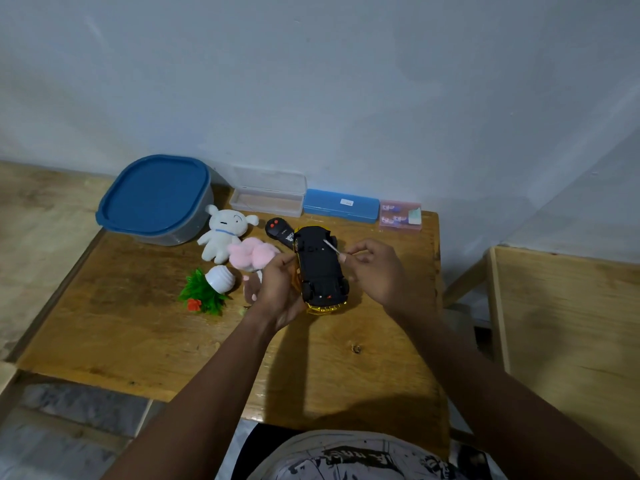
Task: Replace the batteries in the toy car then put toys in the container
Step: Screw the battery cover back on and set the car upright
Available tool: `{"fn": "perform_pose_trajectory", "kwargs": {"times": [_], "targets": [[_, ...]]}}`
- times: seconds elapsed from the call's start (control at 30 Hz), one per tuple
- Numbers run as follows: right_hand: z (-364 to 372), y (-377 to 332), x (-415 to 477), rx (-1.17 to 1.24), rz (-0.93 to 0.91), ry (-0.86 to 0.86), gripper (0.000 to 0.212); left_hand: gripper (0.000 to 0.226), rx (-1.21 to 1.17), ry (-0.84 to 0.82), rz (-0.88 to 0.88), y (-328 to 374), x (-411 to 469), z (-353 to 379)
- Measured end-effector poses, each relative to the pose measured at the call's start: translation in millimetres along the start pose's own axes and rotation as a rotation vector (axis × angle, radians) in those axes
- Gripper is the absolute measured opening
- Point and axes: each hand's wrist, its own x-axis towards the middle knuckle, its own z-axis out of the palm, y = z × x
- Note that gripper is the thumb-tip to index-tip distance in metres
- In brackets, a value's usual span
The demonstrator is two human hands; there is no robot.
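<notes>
Above the wooden surface (138, 306), the left hand (277, 291) curls its grip round 1 upturned black-and-gold plastic toy car (320, 268). The right hand (377, 271) pinches 1 thin tool (331, 247), its tip on the car's underside.

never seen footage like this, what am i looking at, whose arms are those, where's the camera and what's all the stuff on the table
There is no machine: these are a person's bare arms, filmed by one camera worn on their head, looking down at a wooden table. The left hand holds a toy car turned belly up. The right hand pinches a thin tool, perhaps a small screwdriver, with its tip on the car's underside. Around it lie a black remote, a white plush, a pink plush and a tipped-over toy plant. Near the wall stand a container with its blue lid on, a clear case, a blue case and a pink box.
</notes>
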Motion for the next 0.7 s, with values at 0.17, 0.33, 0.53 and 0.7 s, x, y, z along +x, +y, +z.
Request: {"fn": "perform_pose_trajectory", "kwargs": {"times": [0.17,0.33,0.53,0.7], "targets": [[1.1,10.3,-0.8,0.182,0.049,0.035,0.019,0.045,0.068,-0.075,-0.078,-1.0,4.6,-4.7],[6.2,29.7,-1.5,0.248,0.095,0.061,0.020,0.049,0.285,-0.088,-0.031,-12.7,17.0,-3.9],[3.1,52.9,3.8,0.421,0.357,0.052,0.010,0.058,0.618,0.233,0.151,-28.8,35.7,18.3],[1.3,69.2,5.7,0.490,0.442,0.096,0.017,0.068,1.168,0.429,0.308,-53.7,51.9,29.9]]}}
